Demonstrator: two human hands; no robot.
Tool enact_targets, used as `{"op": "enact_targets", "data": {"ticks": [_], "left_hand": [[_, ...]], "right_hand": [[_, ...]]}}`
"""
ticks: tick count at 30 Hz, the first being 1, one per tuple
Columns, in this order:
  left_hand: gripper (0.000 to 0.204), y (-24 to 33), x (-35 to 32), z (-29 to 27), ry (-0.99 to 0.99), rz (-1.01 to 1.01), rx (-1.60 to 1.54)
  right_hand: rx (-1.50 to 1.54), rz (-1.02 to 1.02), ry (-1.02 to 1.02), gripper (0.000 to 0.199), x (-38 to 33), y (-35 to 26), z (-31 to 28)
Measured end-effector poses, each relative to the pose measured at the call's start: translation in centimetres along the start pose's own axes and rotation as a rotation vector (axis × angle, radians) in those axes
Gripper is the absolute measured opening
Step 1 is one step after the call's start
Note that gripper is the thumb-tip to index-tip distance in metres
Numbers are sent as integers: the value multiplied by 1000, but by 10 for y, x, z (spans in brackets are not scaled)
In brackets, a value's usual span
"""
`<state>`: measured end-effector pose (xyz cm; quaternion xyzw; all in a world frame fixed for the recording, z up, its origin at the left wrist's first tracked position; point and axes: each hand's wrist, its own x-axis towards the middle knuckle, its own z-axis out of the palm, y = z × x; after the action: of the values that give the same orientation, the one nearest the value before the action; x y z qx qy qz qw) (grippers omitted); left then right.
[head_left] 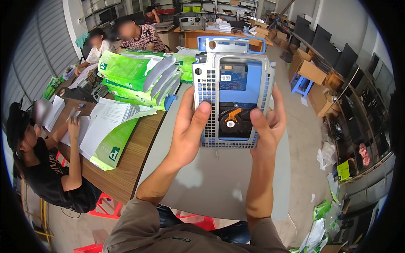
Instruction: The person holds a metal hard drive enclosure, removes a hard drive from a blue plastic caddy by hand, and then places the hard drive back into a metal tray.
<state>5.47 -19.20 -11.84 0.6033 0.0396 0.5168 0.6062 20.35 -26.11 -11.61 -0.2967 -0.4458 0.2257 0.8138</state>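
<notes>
Both my hands hold up a metal drive cage (pixel 209 134), upright above the grey table. Its frame is silver and perforated, with a blue latch bar (pixel 230 41) along the top. Inside sits a hard drive (pixel 241 120), its blue circuit board, orange ribbon and round black motor area facing me. My left hand (pixel 188 122) grips the left edge, thumb on the front. My right hand (pixel 268 120) wraps the right edge, its thumb also on the front near the drive. The fingers behind the cage are mostly hidden.
A grey table (pixel 202 181) lies under my hands. On the wooden table (pixel 139 162) at left are stacked green paper packs (pixel 130 71) and an opened ream (pixel 107 126). A person (pixel 46 168) in black sits there; others sit farther back. Cardboard boxes (pixel 310 69) and a blue stool (pixel 302 83) stand right.
</notes>
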Motion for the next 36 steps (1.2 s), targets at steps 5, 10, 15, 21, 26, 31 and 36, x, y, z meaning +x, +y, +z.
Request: {"op": "enact_targets", "data": {"ticks": [5, 10, 15, 21, 26, 31, 36], "left_hand": [[96, -15, 4, -1, 45, 169, 207], [114, -25, -3, 4, -5, 164, 4], [109, -25, 3, -31, -24, 17, -290], [109, -13, 13, -44, 124, -18, -634], [114, -23, 16, -56, 189, -63, -810], [110, -17, 16, -54, 225, -60, -780], [107, -14, 18, -56, 235, -58, -775]], "right_hand": [[-400, -365, 67, 73, -15, 7, 24], [-849, -414, -117, 75, -23, 3, 39], [-904, -332, -376, 79, -24, -10, 51], [-696, -330, -623, 72, -24, -21, 40], [-578, -628, -226, 54, -28, -2, 36], [-438, -405, -162, 60, -24, -2, 38], [-267, -211, -195, 62, -26, -3, 44]]}}
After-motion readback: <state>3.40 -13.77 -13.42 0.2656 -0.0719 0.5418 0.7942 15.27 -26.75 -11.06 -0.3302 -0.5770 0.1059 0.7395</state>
